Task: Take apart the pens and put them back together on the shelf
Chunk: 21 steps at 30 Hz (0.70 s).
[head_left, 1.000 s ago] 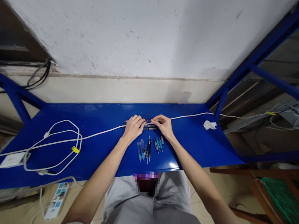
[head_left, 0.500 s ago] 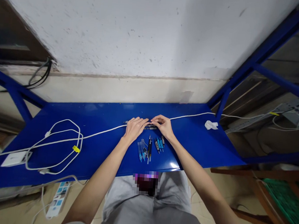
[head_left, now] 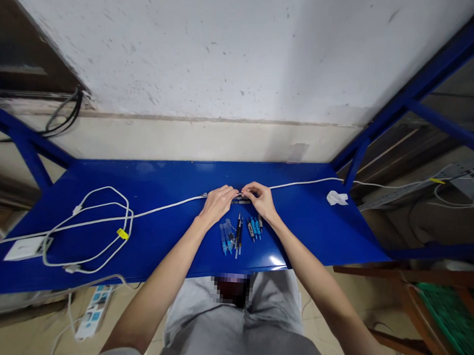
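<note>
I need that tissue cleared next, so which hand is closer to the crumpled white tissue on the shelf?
Right. The right hand sits mid-shelf, with bare shelf between it and the tissue off to its right. The left hand lies farther away, beyond the right hand.

The left hand [head_left: 218, 202] and right hand [head_left: 262, 200] hide most of the dark pens [head_left: 241, 199] beneath their fingertips; whether they grip is unclear.

White cable [head_left: 96, 223] looped on blue shelf [head_left: 154, 247]; crumpled tissue [head_left: 337, 197] far right; power strip [head_left: 89, 313] on floor.
</note>
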Motion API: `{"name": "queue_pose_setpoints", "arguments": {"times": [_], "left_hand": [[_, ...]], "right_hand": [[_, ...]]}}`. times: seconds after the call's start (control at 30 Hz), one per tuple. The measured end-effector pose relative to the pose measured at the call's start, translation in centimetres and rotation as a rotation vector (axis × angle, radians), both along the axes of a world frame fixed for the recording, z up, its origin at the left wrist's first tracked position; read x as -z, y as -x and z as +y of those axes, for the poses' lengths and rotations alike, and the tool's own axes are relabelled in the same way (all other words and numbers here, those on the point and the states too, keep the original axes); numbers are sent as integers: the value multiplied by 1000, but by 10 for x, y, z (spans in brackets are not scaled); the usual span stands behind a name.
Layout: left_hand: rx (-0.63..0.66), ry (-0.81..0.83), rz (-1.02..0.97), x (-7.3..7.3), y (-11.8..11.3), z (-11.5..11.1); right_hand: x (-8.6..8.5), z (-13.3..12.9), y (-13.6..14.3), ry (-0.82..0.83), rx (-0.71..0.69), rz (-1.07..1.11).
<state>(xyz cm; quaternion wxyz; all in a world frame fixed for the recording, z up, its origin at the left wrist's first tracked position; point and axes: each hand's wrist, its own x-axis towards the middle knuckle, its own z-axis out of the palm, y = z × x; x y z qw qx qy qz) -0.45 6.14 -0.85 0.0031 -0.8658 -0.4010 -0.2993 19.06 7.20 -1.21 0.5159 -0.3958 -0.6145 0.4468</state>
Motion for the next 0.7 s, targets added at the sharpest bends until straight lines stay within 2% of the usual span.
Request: {"name": "queue_pose_setpoints", "arguments": {"times": [0.17,0.43,0.7], "left_hand": [[4,4,-5,2,1,0],[30,21,-14,-3,-1,-3],[49,37,16,-6,-5,-4]], "right_hand": [[-1,-1,0,13,-11,23],[-2,-4,3,66,-6,64],[-7,-10,4,25,22,-34]]}}
